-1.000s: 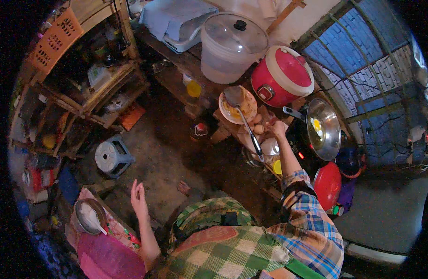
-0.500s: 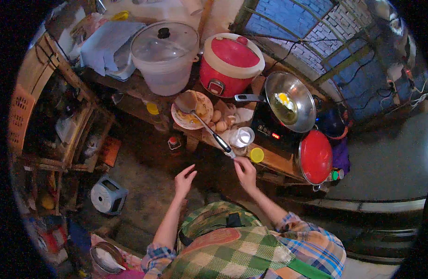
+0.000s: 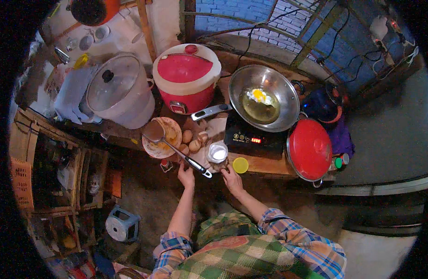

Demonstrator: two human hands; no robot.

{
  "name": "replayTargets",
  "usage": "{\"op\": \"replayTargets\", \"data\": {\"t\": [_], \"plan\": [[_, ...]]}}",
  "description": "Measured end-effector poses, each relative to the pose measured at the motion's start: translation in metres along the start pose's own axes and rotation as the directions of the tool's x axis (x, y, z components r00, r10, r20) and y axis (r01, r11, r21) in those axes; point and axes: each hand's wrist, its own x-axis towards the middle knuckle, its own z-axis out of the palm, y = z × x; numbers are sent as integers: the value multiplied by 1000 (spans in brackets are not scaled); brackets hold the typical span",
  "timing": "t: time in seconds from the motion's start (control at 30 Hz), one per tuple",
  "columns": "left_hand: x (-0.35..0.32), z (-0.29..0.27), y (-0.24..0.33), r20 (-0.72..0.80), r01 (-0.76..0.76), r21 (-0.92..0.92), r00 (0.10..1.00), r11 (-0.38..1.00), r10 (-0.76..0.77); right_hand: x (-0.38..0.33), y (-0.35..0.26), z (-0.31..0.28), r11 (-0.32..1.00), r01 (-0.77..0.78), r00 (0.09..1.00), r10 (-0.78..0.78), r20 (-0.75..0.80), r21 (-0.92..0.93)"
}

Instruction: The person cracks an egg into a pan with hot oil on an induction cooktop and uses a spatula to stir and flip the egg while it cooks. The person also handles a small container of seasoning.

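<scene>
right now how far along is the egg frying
Done: an egg lies cracked in the pan on the cooker. In hand: left hand at the ladle handle, right hand by the open jar, yellow lid off. Left: whole eggs wait beside the plate.

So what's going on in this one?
A person in a plaid shirt stands at a cluttered wooden counter. An egg sits in oil in a metal wok on a small electric cooktop. The left hand is at the handle end of a spatula whose blade rests on a plate. The right hand is by an open jar of white powder, its yellow lid lying alongside. A few whole eggs lie beside the plate.
</scene>
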Motion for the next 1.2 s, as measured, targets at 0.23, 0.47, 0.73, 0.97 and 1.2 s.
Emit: {"op": "replayTargets", "data": {"t": [0.23, 0.47, 0.73, 0.97, 1.2], "plan": [[-3, 12, -13, -112, -35, 178, 992, 983, 56, 14, 8, 9, 997, 76, 993, -72, -92, 35], [-5, 1, -1, -110, 33, 37, 994, 999, -29, 11, 8, 9, 996, 63, 988, -52, -145, 70], [0, -7, 15, -1, 162, -116, 987, 980, -163, 17, -6, 1, 989, -49, 976, 77, -202, 137], [9, -1, -16, 147, 354, -356, 935, 865, -322, 2, -62, -33, 991, -36, 969, 65, -237, 127], [-20, -61, 53, -75, -179, -145, 983, 973, 169, 13, -78, -88, 974, -74, 889, 160, -428, 212]]}}
